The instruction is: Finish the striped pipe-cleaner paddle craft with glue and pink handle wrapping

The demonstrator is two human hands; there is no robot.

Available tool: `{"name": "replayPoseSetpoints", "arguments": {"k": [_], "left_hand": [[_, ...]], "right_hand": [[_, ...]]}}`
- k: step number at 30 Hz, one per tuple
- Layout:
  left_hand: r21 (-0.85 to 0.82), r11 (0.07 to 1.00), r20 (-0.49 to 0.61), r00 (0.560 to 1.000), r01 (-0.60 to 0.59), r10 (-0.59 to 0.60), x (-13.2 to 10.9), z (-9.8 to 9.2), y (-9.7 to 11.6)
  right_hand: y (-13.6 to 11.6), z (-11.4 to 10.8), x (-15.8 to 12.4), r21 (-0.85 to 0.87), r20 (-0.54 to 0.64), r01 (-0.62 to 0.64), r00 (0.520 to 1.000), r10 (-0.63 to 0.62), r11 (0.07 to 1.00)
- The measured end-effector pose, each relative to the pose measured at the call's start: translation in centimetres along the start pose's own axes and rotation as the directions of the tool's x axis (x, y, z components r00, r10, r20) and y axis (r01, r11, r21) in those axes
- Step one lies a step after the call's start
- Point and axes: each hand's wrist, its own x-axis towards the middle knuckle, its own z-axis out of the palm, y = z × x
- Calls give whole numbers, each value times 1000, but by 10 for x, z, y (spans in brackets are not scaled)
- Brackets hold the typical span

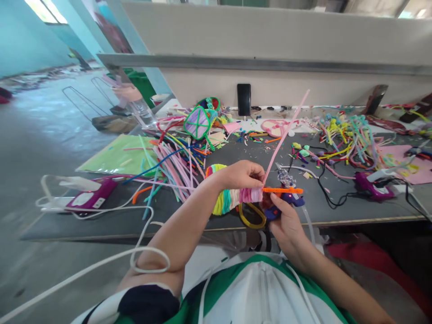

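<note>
My left hand (248,174) pinches a light pink pipe cleaner (281,141), whose free end sticks up and to the right. Below those fingers lies a strip wrapped in bands of coloured pipe cleaners (232,200): yellow, teal, cream and pink. From its right end runs an orange pipe cleaner (286,191). My right hand (286,220) is closed at that end, thumb just under the orange pipe cleaner; its other fingers are partly hidden. Behind the right hand is a dark blue device (295,198) with a small red light. A yellow loop (252,218) hangs under the strip.
Loose pipe cleaners (173,166) lie left, over a green plastic packet (118,155). Purple power strips (91,195) with cables sit at both sides. A phone (244,100) leans at the back. Tangled coloured stems (351,137) lie right. A white cable (101,265) crosses my left arm.
</note>
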Motion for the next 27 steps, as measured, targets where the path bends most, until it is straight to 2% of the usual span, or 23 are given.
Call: {"name": "replayPoseSetpoints", "arguments": {"k": [4,10,14,18,22,27], "left_hand": [[97,995,-43,999,-16,20,4,6,-3],[104,995,-52,998,-14,20,2,6,-4],[10,999,-45,998,-32,32,2,8,1],[-135,991,-123,992,19,-36,5,13,8],[-211,977,-238,969,19,-70,3,16,3],[-293,954,-258,955,64,-143,-10,15,-4]], "right_hand": [[10,10,4,2,35,28,999,-28,1000],[14,18,8,-29,-40,155,987,-156,988],[16,21,9,-57,-43,185,981,-187,981],[18,21,9,-71,-44,185,981,-189,980],[18,19,9,-70,-45,176,983,-179,982],[17,18,9,-28,-77,161,984,-162,987]]}}
